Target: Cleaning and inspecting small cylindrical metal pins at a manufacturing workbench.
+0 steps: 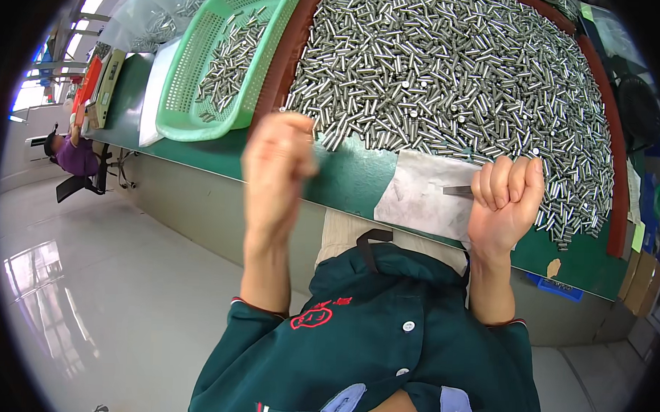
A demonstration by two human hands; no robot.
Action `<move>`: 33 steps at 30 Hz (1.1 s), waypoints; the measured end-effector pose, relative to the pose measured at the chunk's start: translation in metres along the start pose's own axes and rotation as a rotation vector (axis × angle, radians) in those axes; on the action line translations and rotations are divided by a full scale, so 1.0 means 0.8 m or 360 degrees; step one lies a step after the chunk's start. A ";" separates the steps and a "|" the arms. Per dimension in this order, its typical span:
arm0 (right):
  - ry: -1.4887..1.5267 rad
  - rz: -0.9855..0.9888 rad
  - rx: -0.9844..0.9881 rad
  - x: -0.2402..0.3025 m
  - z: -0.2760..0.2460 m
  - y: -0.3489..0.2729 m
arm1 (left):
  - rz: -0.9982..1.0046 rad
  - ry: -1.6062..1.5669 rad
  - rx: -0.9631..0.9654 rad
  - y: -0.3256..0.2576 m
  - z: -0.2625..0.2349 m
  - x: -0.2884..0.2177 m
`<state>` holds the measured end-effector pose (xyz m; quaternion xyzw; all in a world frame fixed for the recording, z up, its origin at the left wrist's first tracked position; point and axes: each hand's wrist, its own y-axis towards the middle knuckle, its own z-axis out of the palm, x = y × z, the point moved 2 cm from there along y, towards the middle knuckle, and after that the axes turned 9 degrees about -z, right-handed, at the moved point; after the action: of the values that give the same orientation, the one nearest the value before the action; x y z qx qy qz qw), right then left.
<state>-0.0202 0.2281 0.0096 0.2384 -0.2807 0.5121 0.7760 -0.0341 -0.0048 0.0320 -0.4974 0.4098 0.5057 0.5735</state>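
Observation:
Near the left end of the pile of short metal pins, my left hand is raised in a loose fist, blurred by motion. Whatever may be inside it is hidden. My right hand is turned with its curled fingers facing up, at the pile's near edge. A flat dark metal tool sticks out to the left from this hand; the rest of the tool is hidden, so I cannot tell its kind. Below the tool's tip, a smudged white cloth lies on the green tabletop.
Left of the pile, a green perforated basket holds more pins. Dark red edging borders the pile. A blue tray sits under the table's right front edge. Far left, a person in purple sits at the bench.

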 end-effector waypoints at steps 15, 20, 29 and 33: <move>-0.0011 0.0007 -0.0013 -0.003 0.003 0.000 | 0.1026 0.1900 -0.0606 0.008 -0.026 -0.033; -0.0039 0.0012 0.0020 -0.004 0.002 -0.001 | 0.0773 0.1856 -0.0588 -0.005 0.001 0.017; -0.0031 0.0004 0.0019 -0.004 0.001 -0.001 | 0.0561 0.1999 -0.0511 0.002 0.005 0.026; -0.0041 0.0001 0.0034 -0.003 0.001 -0.001 | 0.0567 0.2000 -0.0475 0.002 0.006 0.026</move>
<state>-0.0203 0.2258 0.0086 0.2530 -0.2853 0.5122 0.7696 -0.0330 0.0032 0.0121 -0.6961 0.6674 0.2581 0.0585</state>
